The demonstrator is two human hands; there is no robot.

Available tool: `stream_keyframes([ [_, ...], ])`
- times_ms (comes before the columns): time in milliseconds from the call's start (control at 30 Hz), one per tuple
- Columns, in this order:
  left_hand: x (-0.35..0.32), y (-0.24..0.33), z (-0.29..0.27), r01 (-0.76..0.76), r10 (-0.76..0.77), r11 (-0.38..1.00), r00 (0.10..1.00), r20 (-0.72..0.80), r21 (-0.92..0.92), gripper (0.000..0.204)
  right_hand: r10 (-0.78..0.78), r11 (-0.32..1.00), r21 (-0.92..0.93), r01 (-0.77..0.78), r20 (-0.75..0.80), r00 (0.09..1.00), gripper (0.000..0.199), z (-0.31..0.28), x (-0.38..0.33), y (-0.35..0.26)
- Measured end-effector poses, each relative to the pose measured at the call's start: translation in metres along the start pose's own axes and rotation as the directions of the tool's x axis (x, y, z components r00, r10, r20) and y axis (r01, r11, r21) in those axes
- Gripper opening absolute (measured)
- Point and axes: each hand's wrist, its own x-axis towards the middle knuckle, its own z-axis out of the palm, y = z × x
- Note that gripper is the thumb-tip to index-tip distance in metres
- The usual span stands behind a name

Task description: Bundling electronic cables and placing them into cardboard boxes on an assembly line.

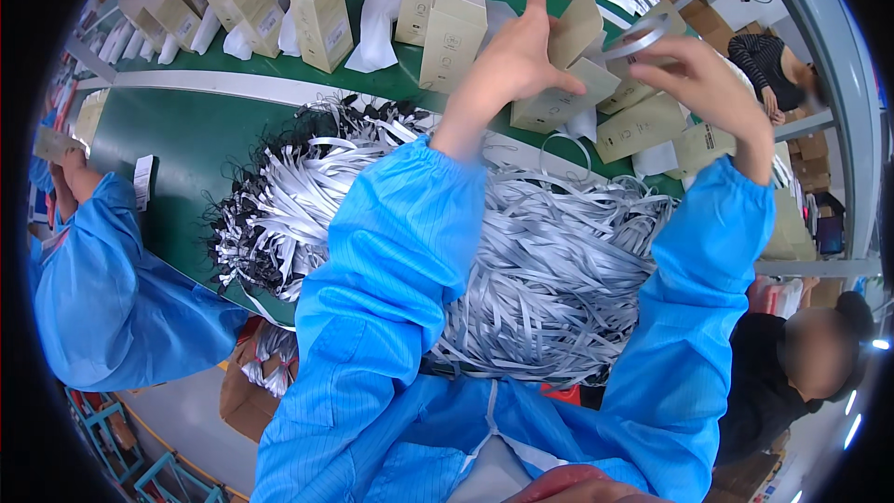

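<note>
A large heap of silver-grey lanyard straps [549,270] with black cord ends lies on the green table in front of me. Beyond it, my left hand [512,56] has its thumb and a finger spread apart at an open cream box [545,112], the thumb against the box's near side. The other left fingers are partly hidden. Pinched in my right hand [694,79] is a coiled grey strap [641,37], held above the boxes just right of that one. A single strap loop [568,156] sticks up from the heap beneath the boxes.
More open cream boxes [317,14] stand in a row along the far side, with white wrapped pieces [377,28] between them. A co-worker in blue [130,289] works at the left. Another person [782,382] is at the right, near a grey metal frame [861,130].
</note>
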Motion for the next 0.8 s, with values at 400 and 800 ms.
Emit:
stream_keyframes([
  [400,-0.012,0.049,0.021,-0.182,0.185,0.980,0.982,-0.033,0.074,0.117,0.215,0.885,-0.405,-0.230,-0.082,0.973,0.083,-0.012,-0.047,-0.015],
  [800,-0.007,0.034,0.014,-0.078,0.077,0.997,0.992,0.097,0.012,0.124,0.255,0.905,0.366,-0.217,-0.058,0.965,0.023,-0.016,-0.039,0.012],
])
